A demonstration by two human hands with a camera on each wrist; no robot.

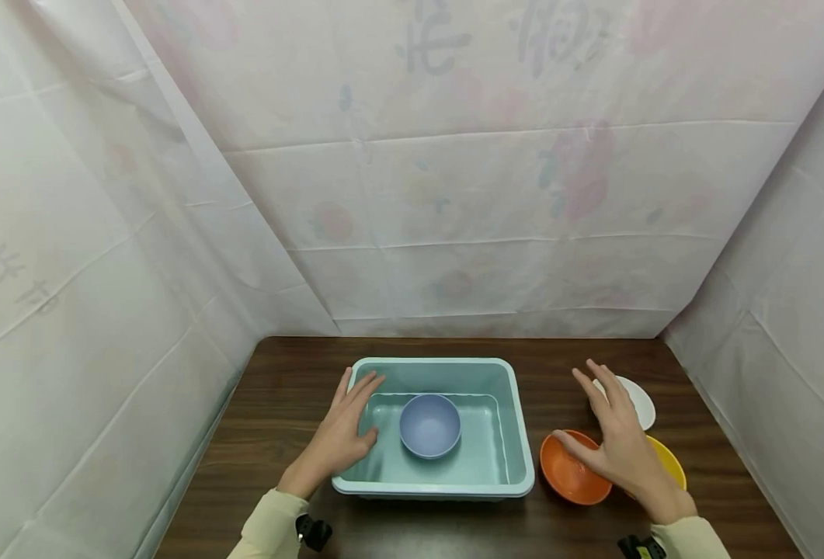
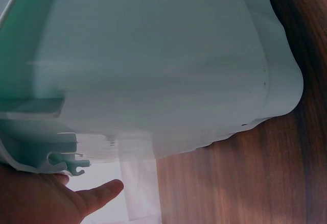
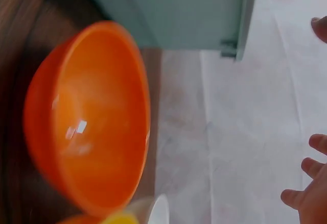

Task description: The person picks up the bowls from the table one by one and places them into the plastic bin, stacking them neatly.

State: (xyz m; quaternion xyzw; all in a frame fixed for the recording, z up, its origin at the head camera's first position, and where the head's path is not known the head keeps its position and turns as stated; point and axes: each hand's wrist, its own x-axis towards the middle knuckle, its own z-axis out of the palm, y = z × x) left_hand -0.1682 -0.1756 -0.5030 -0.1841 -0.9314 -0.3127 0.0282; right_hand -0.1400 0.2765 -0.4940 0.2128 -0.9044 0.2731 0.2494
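Note:
A pale green plastic basin (image 1: 432, 491) stands on the table, with a periwinkle-blue bowl (image 1: 430, 426) lying inside it. At the basin's left rim is my left hand (image 1: 342, 432), fingers extended and thumb apart; whether it touches the rim I cannot tell. My right hand (image 1: 620, 441) hovers with spread fingers above an orange bowl (image 1: 571, 475) and holds nothing. Partly hidden behind that hand are a yellow bowl (image 1: 669, 460) and a white bowl (image 1: 641, 402). Up close in the right wrist view, the orange bowl (image 3: 104, 122) shows its bare inside.
The dark wooden table (image 1: 272, 411) ends at the back against a white printed sheet (image 1: 481, 279). More sheeting (image 1: 104, 310) hangs along the left, and a further sheet (image 1: 782, 310) closes the right side.

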